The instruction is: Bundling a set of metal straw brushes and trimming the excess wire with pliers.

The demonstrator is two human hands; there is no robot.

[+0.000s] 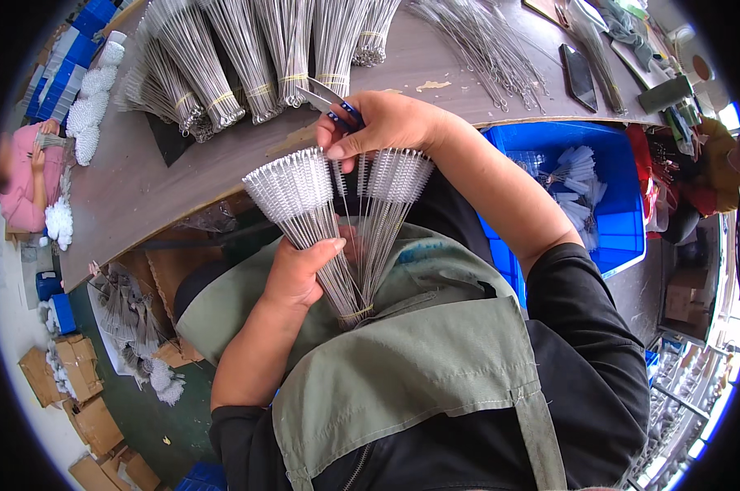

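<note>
A rubber-banded bundle of thin wire brushes stands tilted above my lap, white bristle heads up and fanned into two groups. My left hand is closed round the wire stems of the left group, its thumb across the front. My right hand holds a small pair of blue-handled scissors, with the blades pointing up and left, away from the bristles. The right thumb and fingertips are at the top of a single brush in the gap between the groups. Whether they pinch it is hard to see.
Several banded wire bundles lie on the brown table, with loose wires and a black phone to their right. A blue bin of brushes stands at right. Co-workers sit at far left and far right. Cardboard boxes stand lower left.
</note>
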